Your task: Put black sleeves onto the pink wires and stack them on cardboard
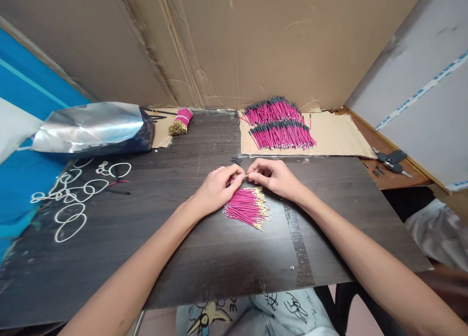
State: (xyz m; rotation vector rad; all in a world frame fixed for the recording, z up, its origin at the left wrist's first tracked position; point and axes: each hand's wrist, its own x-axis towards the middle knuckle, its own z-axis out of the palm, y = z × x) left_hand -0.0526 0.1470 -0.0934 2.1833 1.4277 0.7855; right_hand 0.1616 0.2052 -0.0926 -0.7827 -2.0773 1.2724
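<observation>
My left hand (pixel 222 184) is pinched on a short magenta wire with a gold-coloured end, just above a loose pile of similar magenta wires (pixel 243 205) on the dark table. My right hand (pixel 269 175) comes from the other side, thumb and forefinger pressed together at the wire's gold end. Whether the right fingers also hold a small part is hidden. In the pile, the gold tips point right and silvery tips point left. A few small black tubes (pixel 236 160) lie just beyond my hands.
Two rows of magenta wires with black ends (pixel 283 135) rest on a cardboard sheet (pixel 338 136). At the back left are a tied wire bundle (pixel 180 121) and a silver bag (pixel 91 128). White rubber bands (pixel 71 221) lie left; black-handled cutters (pixel 392 159) lie far right.
</observation>
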